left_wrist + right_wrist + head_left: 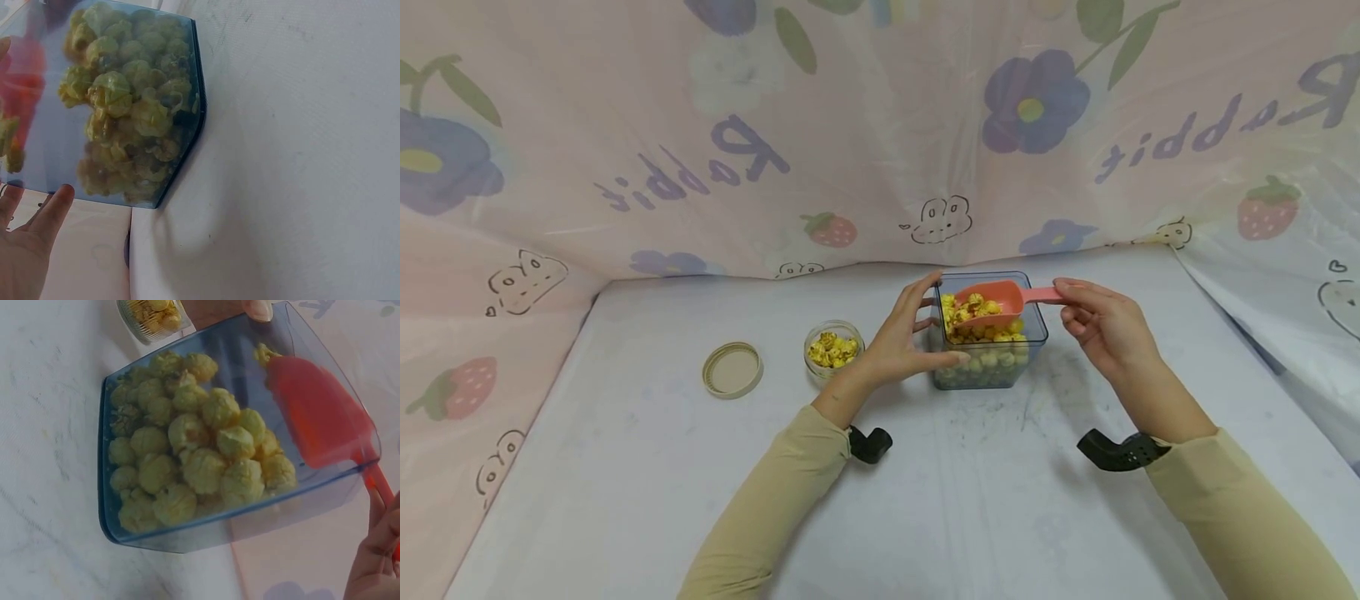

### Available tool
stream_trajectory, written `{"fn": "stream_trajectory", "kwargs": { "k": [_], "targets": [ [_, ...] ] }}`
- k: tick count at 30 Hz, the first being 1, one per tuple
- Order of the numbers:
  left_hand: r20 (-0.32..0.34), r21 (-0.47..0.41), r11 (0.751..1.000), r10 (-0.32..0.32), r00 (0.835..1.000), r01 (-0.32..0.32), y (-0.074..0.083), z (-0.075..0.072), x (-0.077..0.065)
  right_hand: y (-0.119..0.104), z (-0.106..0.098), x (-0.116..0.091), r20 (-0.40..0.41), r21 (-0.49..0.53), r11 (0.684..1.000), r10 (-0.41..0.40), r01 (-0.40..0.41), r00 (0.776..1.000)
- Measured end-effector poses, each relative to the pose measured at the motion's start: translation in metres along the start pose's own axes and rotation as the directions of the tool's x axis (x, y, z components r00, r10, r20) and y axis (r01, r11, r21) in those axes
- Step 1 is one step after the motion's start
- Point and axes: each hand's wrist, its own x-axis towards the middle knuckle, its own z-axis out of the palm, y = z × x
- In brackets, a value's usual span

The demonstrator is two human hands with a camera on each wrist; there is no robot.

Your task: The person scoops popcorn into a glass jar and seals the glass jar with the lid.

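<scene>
A clear bluish plastic container (973,367) stands on the table, partly filled with yellow popcorn (187,450). My left hand (898,342) holds it by its left side, thumb along the front and fingers spread toward the back corner. In my right hand (1108,329) the handle of a coral-red scoop (1009,302) is pinched between thumb and fingers. The scoop's bowl lies inside the container's mouth, above the heap, with popcorn in it. Through the wall, the right wrist view shows the scoop (319,412) near the rim.
Left of the container, partly behind my left wrist, stands a small clear jar (811,367) with popcorn inside. Farther left a round beige lid (706,371) lies on the white table (647,475). A printed curtain (880,150) hangs along the back.
</scene>
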Motion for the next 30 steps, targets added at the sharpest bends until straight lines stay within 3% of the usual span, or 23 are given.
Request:
{"fn": "stream_trajectory", "kwargs": {
  "k": [11, 22, 30],
  "targets": [
    [0.0, -0.006, 1.0, -0.017, 1.0, 0.017, 0.0014, 0.0004, 0.0004, -0.0043, -0.0051, -0.0028, 0.023, 0.058, 0.998, 0.002, -0.004, 1.0],
    [-0.013, -0.009, 1.0, -0.026, 1.0, 0.026, 0.0036, 0.0024, -0.0002, -0.0067, -0.0022, -0.004, 0.005, 0.039, 0.999, -0.013, 0.012, 1.0],
    [-0.04, 0.062, 0.998, -0.017, 0.999, 0.019, 0.0054, 0.0019, -0.0051, -0.0088, 0.0023, -0.0059, 0.016, 0.047, 0.999, -0.024, 0.023, 1.0]
  ]
}}
